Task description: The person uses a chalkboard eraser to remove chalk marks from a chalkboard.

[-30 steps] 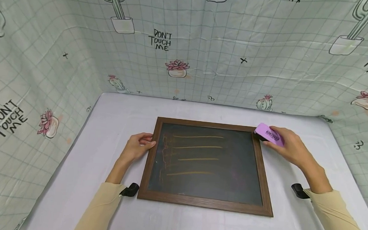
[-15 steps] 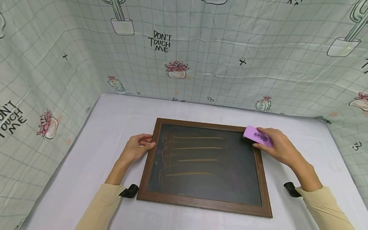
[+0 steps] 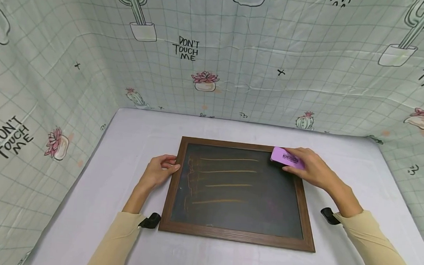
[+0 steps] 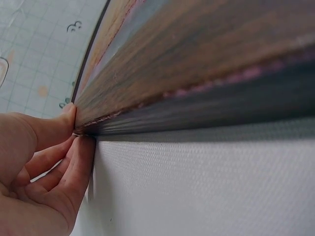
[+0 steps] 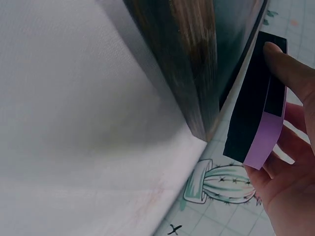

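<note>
A chalkboard (image 3: 235, 216) with a brown wooden frame lies on the white table. Several yellowish chalk lines (image 3: 226, 185) cross its left and middle parts, with fainter orange marks at the far left. My left hand (image 3: 155, 171) pinches the left side of the frame, thumb on the face and fingers against the outer edge (image 4: 88, 130). Between thumb and fingers, my right hand (image 3: 314, 168) holds a purple eraser (image 3: 285, 157) over the board's upper right corner. The eraser's black felt side (image 5: 248, 108) appears raised off the board in the right wrist view.
White cloth covers the table (image 3: 232, 263) around the board. A grid-patterned curtain (image 3: 246, 69) with cactus drawings hangs behind and at both sides. Black wrist cameras stick out from both sleeves (image 3: 378, 238).
My right hand has carried the eraser leftward, from outside the frame's upper right corner to over the board. The left hand keeps its place on the frame.
</note>
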Tool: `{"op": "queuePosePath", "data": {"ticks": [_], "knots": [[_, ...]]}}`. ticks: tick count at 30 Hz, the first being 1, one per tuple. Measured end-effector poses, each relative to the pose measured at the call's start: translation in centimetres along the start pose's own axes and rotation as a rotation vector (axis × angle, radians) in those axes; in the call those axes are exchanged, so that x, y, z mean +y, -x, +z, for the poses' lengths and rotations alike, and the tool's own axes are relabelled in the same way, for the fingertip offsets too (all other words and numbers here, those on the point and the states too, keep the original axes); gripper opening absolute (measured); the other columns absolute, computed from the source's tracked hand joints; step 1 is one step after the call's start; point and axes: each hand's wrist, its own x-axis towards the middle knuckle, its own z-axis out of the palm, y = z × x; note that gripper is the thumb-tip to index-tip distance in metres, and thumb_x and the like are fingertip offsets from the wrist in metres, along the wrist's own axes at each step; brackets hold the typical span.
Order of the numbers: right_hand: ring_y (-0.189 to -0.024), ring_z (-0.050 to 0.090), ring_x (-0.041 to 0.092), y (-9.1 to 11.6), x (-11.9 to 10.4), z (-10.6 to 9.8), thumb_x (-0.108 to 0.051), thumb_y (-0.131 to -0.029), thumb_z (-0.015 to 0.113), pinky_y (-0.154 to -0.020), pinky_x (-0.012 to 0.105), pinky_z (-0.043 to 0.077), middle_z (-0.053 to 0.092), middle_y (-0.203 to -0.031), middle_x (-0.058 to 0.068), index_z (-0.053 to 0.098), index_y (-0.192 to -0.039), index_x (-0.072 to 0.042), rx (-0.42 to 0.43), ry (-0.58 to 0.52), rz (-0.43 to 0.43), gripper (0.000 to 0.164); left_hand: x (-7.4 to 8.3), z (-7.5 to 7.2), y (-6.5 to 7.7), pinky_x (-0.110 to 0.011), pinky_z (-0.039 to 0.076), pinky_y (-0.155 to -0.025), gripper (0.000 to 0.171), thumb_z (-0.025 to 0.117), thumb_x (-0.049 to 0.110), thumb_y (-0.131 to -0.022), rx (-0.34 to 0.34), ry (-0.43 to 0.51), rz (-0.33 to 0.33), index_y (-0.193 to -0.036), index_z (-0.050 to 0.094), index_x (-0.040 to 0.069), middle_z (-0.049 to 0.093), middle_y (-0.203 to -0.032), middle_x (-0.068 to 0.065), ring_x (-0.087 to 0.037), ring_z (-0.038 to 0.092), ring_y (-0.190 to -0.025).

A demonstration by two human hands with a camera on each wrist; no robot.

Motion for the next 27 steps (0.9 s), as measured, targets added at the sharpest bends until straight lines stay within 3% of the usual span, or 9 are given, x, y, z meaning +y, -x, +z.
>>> {"op": "queuePosePath", "data": {"ticks": [9,16,27], "knots": [[-0.098,0.062,0.035,-1.0,-0.4,0.7,-0.012,-0.083,0.086,-0.082,0.051,0.047,0.069,-0.119,0.025,0.062,-0.134,0.009,-0.025,-0.011,-0.058,0.06,0.1,-0.1,0.1,-0.041,0.048,-0.09,0.042,0.072,0.012,-0.097,-0.002,-0.004,-0.003,-0.134,0.062,-0.007,0.068,-0.119,-0.023,-0.032,0.067,-0.102],[-0.111,0.061,0.044,-1.5,-0.8,1.2,-0.013,-0.085,0.084,-0.092,0.059,0.046,0.065,-0.127,0.029,0.06,-0.135,0.012,-0.075,-0.021,-0.074,0.06,0.1,0.0,0.2,-0.047,0.047,-0.095,0.042,0.071,0.012,-0.098,-0.002,0.021,-0.007,-0.134,0.062,-0.006,0.066,-0.12,-0.023,-0.033,0.066,-0.103],[-0.12,0.057,0.048,-2.1,-1.1,1.7,-0.014,-0.088,0.082,-0.101,0.062,0.042,0.065,-0.128,0.027,0.061,-0.134,0.011,-0.126,-0.039,-0.08,0.056,0.1,-0.2,0.2,-0.043,0.048,-0.092,0.042,0.071,0.012,-0.098,-0.003,0.026,-0.004,-0.134,0.062,-0.007,0.067,-0.12,-0.023,-0.032,0.066,-0.103]]}}
